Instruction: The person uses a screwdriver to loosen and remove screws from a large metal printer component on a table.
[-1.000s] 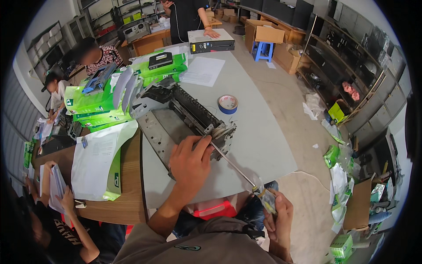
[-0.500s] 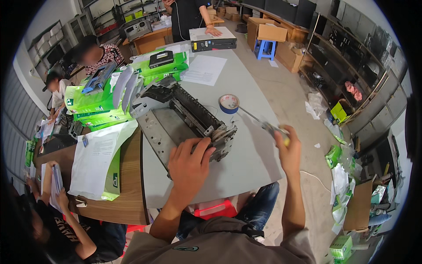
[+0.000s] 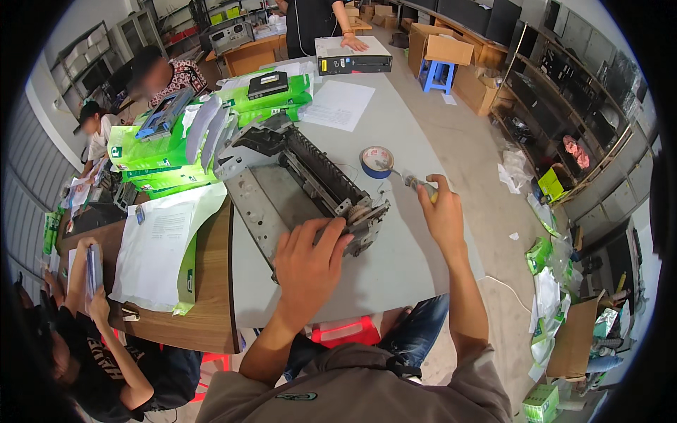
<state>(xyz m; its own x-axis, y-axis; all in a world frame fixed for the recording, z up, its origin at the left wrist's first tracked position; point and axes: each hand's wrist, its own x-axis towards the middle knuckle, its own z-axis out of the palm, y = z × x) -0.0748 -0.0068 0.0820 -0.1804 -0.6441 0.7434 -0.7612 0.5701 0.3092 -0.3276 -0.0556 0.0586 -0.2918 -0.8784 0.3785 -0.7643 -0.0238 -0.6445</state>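
Observation:
A stripped printer chassis point(image 3: 262, 210) of grey metal, with a dark roller assembly and gears at its near right end, lies at an angle on the grey table. My left hand point(image 3: 305, 262) is closed over its near end, fingers bent beside the gears. To the right, my right hand point(image 3: 444, 215) grips a screwdriver point(image 3: 410, 182) with a clear and yellowish handle, held above the table and apart from the chassis. Its shaft points toward a roll of blue tape point(image 3: 377, 161), and the tip is hard to make out there.
Green paper packs point(image 3: 159, 151) carry a blue-grey drive point(image 3: 166, 116) at the left; a black drive point(image 3: 268, 84) lies behind. A sheet point(image 3: 338, 106) and a desktop computer case point(image 3: 352, 60), under another person's hand, are farther off. A co-worker at lower left holds papers point(image 3: 94, 271).
My right hand has moved left and farther up the table with the screwdriver, toward the tape roll. The left hand stays on the chassis; the whole view has shifted slightly.

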